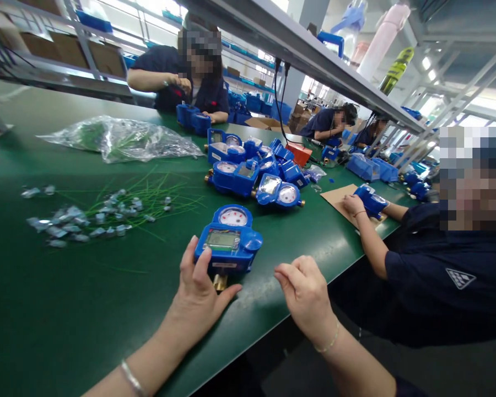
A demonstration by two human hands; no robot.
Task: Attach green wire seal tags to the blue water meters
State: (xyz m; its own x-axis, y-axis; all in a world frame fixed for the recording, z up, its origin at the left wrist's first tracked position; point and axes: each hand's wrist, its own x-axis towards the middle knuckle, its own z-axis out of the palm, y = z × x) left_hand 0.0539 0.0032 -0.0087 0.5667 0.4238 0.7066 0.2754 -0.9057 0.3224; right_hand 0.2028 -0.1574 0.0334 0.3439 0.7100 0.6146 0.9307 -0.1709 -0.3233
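Observation:
A blue water meter (227, 240) with a round dial, a small display and a brass fitting rests on the green table close in front of me. My left hand (202, 286) grips its left side, fingers on the casing and thumb below the brass end. To the right of the meter, apart from it, my right hand (308, 295) has thumb and forefinger pinched together over the table edge; anything between them is too small to make out. Grey-capped seals (72, 223) with thin green wires (165, 193) lie in a loose heap to the left.
More blue water meters (235, 175) are piled beyond mine. A clear plastic bag (119, 138) holds green wires. One co-worker (430, 259) handles a meter at right over cardboard (339, 201); another (165, 82) sits across the table. A shelf (306, 55) slants overhead.

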